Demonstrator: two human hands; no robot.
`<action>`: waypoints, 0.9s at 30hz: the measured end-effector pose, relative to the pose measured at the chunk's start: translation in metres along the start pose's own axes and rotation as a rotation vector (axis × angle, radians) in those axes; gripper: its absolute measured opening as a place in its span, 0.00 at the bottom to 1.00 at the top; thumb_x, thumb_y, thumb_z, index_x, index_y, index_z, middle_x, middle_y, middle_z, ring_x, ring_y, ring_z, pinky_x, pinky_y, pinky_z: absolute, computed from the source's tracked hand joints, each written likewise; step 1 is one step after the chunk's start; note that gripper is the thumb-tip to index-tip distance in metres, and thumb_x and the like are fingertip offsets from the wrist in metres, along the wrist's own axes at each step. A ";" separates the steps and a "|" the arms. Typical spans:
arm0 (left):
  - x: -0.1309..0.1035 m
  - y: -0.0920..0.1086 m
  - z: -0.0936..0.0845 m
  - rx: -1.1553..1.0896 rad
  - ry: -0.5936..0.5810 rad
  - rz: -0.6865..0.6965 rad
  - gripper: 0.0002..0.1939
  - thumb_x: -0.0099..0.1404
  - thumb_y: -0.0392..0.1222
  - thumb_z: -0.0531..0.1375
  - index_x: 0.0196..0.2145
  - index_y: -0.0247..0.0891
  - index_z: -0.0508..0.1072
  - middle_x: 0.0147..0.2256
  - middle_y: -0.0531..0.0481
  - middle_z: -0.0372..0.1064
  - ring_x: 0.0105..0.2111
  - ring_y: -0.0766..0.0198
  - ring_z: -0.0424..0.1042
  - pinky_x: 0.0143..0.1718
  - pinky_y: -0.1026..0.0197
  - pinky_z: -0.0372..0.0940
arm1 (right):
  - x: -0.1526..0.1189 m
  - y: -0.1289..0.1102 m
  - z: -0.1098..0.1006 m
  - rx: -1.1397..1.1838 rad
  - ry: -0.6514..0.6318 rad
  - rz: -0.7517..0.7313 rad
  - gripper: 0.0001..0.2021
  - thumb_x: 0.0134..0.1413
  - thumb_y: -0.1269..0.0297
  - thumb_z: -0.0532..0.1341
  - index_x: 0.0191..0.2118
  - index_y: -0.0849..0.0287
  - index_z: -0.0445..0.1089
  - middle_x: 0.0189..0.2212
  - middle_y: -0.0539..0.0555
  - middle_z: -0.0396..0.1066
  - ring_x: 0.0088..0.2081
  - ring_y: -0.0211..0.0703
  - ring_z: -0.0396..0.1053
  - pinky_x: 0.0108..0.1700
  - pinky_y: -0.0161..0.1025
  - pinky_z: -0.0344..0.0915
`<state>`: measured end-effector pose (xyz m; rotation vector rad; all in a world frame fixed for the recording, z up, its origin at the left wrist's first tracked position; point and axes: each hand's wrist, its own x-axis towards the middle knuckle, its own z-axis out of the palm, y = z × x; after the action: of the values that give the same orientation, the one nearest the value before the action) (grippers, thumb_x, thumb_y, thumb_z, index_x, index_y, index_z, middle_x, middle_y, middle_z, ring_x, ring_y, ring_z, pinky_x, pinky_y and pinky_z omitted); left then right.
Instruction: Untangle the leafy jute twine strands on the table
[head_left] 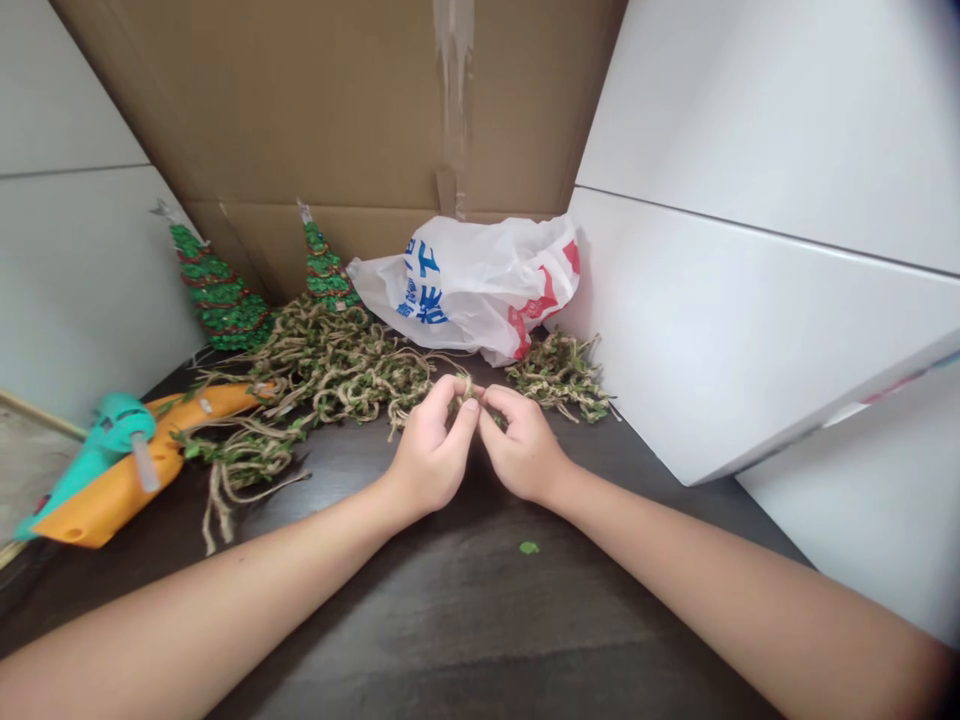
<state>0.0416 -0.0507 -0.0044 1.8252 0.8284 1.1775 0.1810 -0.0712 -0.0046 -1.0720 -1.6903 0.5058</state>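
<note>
Over the middle of the dark table, my left hand (433, 445) and my right hand (525, 445) meet at the fingertips. Between them is a small piece of leafy twine (469, 388), pinched by both thumbs and forefingers; most of it is hidden by the fingers. Just beyond my left hand spreads a large heap of jute twine with green leaves (337, 365). A smaller pile of the same leafy twine (562, 370) lies past my right hand, to the right.
At left lies an orange and teal glue gun (112, 490). Two small green Christmas trees (221, 290) stand at the back near a white plastic bag (480, 280). A cardboard sheet (337, 110) and white boxes (750, 330) enclose the table. One loose leaf (529, 547) lies in front.
</note>
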 end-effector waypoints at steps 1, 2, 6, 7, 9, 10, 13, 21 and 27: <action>0.000 0.000 0.000 -0.006 0.000 -0.005 0.07 0.73 0.44 0.54 0.38 0.39 0.66 0.31 0.54 0.64 0.28 0.69 0.63 0.32 0.63 0.61 | 0.000 0.000 0.000 0.001 -0.001 0.000 0.11 0.63 0.69 0.55 0.28 0.58 0.65 0.28 0.49 0.67 0.32 0.38 0.65 0.38 0.36 0.61; -0.001 0.000 0.000 -0.014 -0.002 -0.007 0.08 0.73 0.44 0.53 0.38 0.39 0.66 0.30 0.54 0.63 0.27 0.69 0.62 0.31 0.64 0.60 | 0.000 0.001 0.000 0.001 -0.002 -0.001 0.11 0.63 0.69 0.55 0.28 0.58 0.65 0.28 0.49 0.68 0.32 0.38 0.65 0.38 0.36 0.61; -0.002 0.000 -0.001 -0.086 -0.013 0.009 0.11 0.74 0.47 0.51 0.38 0.39 0.66 0.25 0.56 0.59 0.24 0.68 0.60 0.28 0.64 0.59 | 0.000 0.001 0.000 0.002 -0.004 -0.022 0.12 0.63 0.69 0.55 0.26 0.58 0.64 0.28 0.49 0.67 0.32 0.38 0.65 0.39 0.36 0.62; -0.002 0.001 -0.001 -0.101 -0.009 0.017 0.12 0.74 0.47 0.50 0.37 0.39 0.66 0.24 0.56 0.58 0.24 0.68 0.60 0.27 0.64 0.58 | -0.001 0.001 0.000 0.001 -0.005 -0.026 0.12 0.63 0.70 0.55 0.26 0.58 0.64 0.28 0.49 0.67 0.32 0.38 0.65 0.39 0.36 0.61; -0.001 0.002 0.000 -0.118 0.018 0.033 0.15 0.75 0.48 0.49 0.33 0.39 0.64 0.23 0.56 0.57 0.23 0.68 0.59 0.26 0.63 0.58 | -0.001 0.001 0.000 -0.005 -0.012 -0.034 0.12 0.63 0.70 0.55 0.26 0.58 0.64 0.27 0.49 0.67 0.31 0.37 0.64 0.39 0.36 0.61; -0.001 0.003 0.000 -0.121 0.041 0.037 0.16 0.75 0.48 0.48 0.31 0.39 0.63 0.22 0.56 0.57 0.23 0.68 0.59 0.26 0.63 0.58 | -0.001 0.001 0.000 -0.009 -0.017 -0.037 0.12 0.63 0.70 0.55 0.26 0.58 0.65 0.27 0.48 0.67 0.31 0.37 0.64 0.39 0.36 0.61; 0.001 0.003 0.002 -0.157 0.099 0.003 0.18 0.75 0.47 0.48 0.27 0.39 0.59 0.21 0.56 0.55 0.22 0.68 0.57 0.25 0.63 0.57 | -0.001 -0.001 0.000 -0.019 -0.028 -0.035 0.12 0.63 0.70 0.55 0.27 0.58 0.67 0.27 0.49 0.68 0.32 0.37 0.65 0.39 0.36 0.62; 0.001 -0.003 0.001 -0.063 0.039 0.005 0.18 0.74 0.46 0.51 0.26 0.38 0.60 0.23 0.56 0.56 0.24 0.69 0.58 0.27 0.63 0.56 | -0.002 0.001 0.000 0.005 0.011 -0.006 0.08 0.66 0.67 0.52 0.38 0.56 0.67 0.34 0.51 0.71 0.36 0.41 0.69 0.42 0.39 0.65; 0.002 0.001 0.001 -0.014 0.041 0.005 0.16 0.72 0.46 0.53 0.27 0.38 0.62 0.23 0.56 0.58 0.25 0.68 0.58 0.28 0.63 0.57 | -0.002 0.002 0.001 0.024 0.030 -0.020 0.12 0.69 0.63 0.49 0.52 0.54 0.66 0.45 0.55 0.74 0.48 0.44 0.71 0.52 0.43 0.66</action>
<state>0.0437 -0.0496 -0.0027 1.7975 0.8371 1.2246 0.1816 -0.0720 -0.0078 -1.0394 -1.6639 0.4934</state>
